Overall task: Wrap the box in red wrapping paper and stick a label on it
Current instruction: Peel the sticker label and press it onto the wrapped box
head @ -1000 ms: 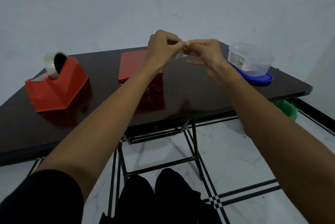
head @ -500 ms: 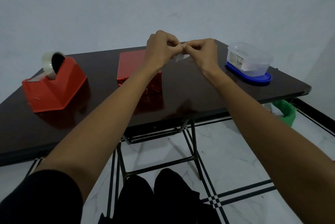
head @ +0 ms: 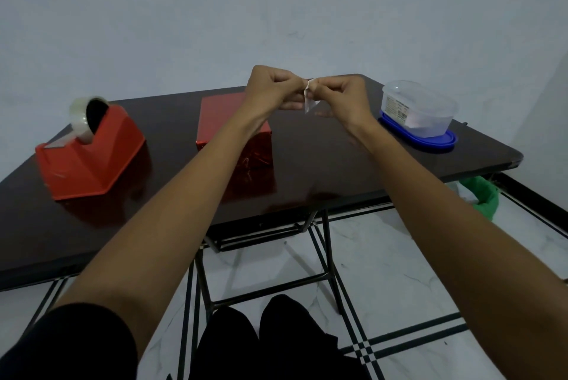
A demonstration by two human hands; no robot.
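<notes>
Your left hand (head: 270,87) and right hand (head: 338,100) both pinched a small white paper label (head: 308,100) above the dark glossy desk (head: 322,164). The box wrapped in shiny red paper (head: 222,117) sat on it, partly hidden by your left forearm, between a red tape dispenser (head: 92,158) and a clear plastic tub (head: 421,109).

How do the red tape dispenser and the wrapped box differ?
The tape dispenser is matte, sloped and carries a tape roll; the wrapped box is shiny, crinkled and rectangular. The dispenser stands far left, the box central behind the left forearm. Both are red, on the table.
</notes>
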